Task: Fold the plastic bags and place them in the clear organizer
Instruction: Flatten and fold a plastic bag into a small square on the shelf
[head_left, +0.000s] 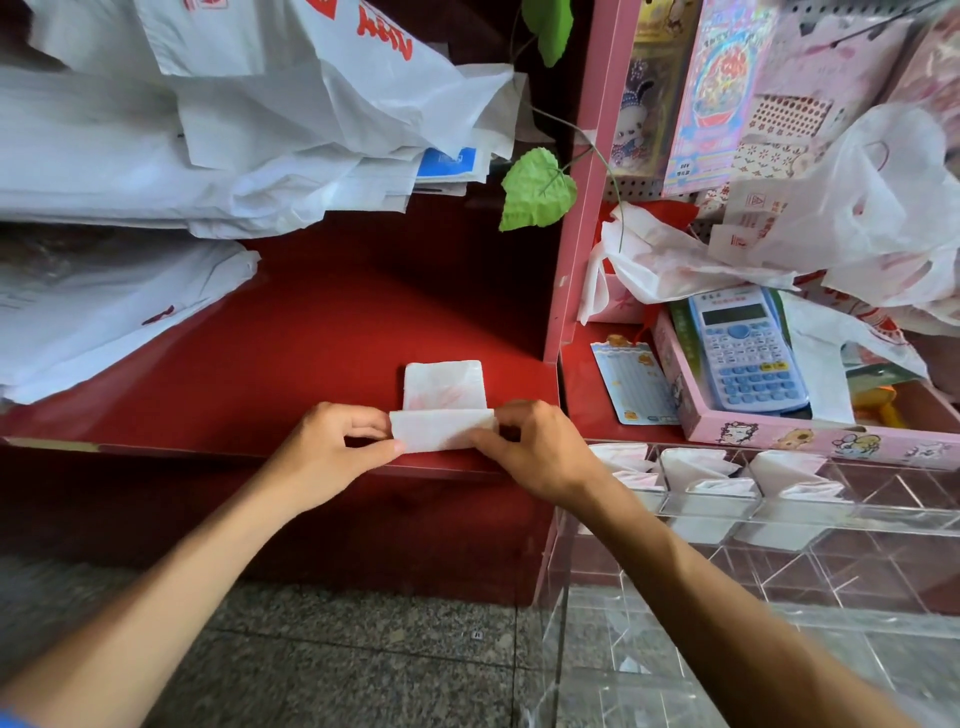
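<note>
Folded plastic bag sitting on the red counter, just left of the clear organizer. Pinched at its near fold between left hand and right hand, fingers curled on each end.

A small stationery or gift shop, by the look of it: red counter at centre, pink display rack of packaged stickers at one o'clock, calculator at three o'clock, heaped carrier bags at ten o'clock.
</note>
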